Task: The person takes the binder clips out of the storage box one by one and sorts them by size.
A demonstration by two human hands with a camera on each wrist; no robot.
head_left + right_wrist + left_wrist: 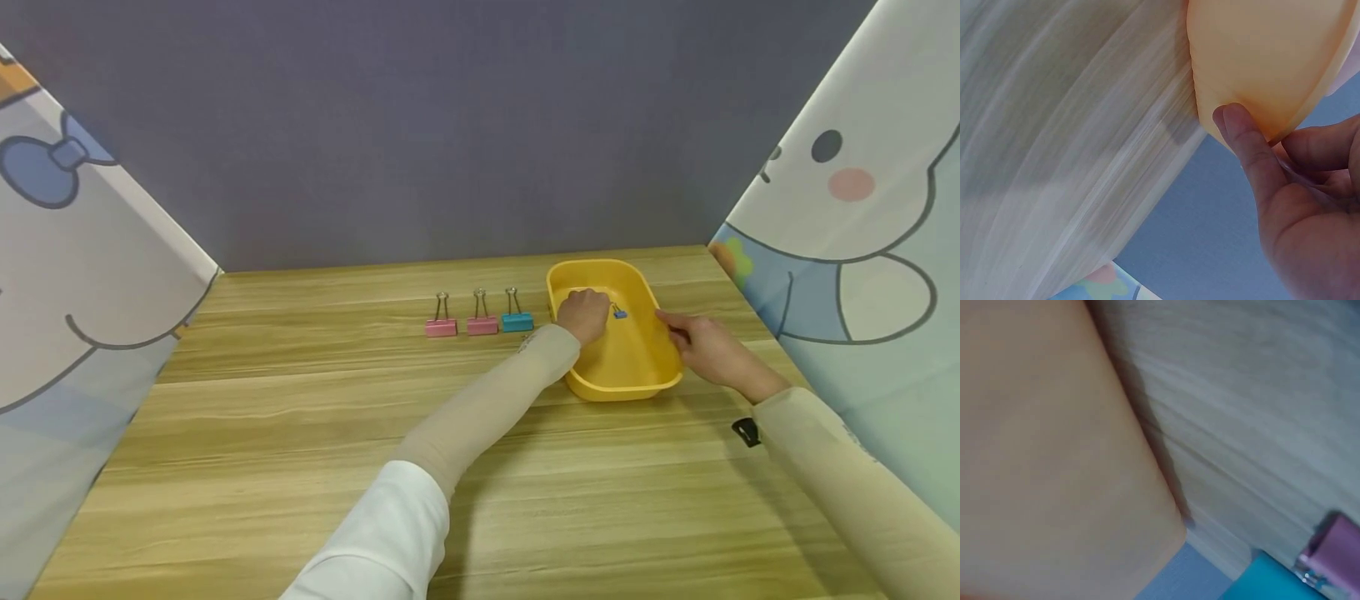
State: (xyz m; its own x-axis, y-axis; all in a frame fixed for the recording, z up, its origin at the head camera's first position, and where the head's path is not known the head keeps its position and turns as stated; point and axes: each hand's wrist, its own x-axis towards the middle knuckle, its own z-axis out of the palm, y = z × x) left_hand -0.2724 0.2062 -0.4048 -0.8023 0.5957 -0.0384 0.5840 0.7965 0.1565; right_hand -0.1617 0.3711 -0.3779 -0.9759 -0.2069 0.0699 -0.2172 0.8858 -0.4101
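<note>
**While steadying the yellow bin (622,393) with the right hand (701,343), reaching inside with the left hand (583,315)**

Although hard to pin down, probably at the step of putting a clip into the bin or picking one out. At the bin's right wall, a right-hand pinch, thumb and fingers closed on the rim. Inside the bin, the left hand, knuckles up, fingers hidden: impossible to tell how far open or whether holding anything. Also inside, near the middle, a small blue clip (620,315). Just left of the bin, in a row with handles pointing away: a teal clip (517,322), then a pink clip (482,325), then a second pink clip (441,327).

Likely called for next: a clean release or a sure pinch, then a lift clear of the bin's rim.

Of writing, nothing legible: on the left sleeve (536,358), left of the bin, and the right sleeve (832,475), right of it, only tiny dark marks. No readable brand on bin or clips.
</note>
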